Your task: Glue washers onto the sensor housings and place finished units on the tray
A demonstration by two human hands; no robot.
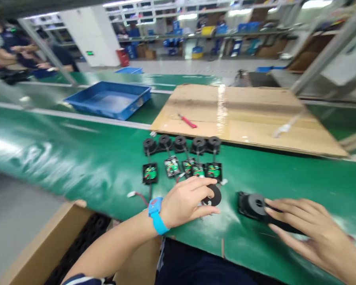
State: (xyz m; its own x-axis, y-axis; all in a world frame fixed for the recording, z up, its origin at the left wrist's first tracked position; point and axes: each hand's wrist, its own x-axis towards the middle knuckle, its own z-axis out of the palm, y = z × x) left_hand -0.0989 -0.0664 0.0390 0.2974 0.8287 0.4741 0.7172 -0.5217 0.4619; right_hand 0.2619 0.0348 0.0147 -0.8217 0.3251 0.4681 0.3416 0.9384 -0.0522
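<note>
My left hand [188, 200], with a blue wrist strap [158, 215], is closed on a flat black disc [214, 196] above the green table. At the right, the fingers of my right hand [307, 223] are around a black round-topped part [253, 205] lying on the table; part of it is hidden under the hand. Beyond my left hand stands a row of several black round housings [180, 143], with wires running to small square cases holding green circuit boards [150, 172].
A cardboard sheet [249, 114] with a red-handled tool [188, 121] lies on the green table [77, 146]. A blue tray [109, 99] sits at the back left. An open carton [44, 245] of black parts stands at lower left. Other people are at far left.
</note>
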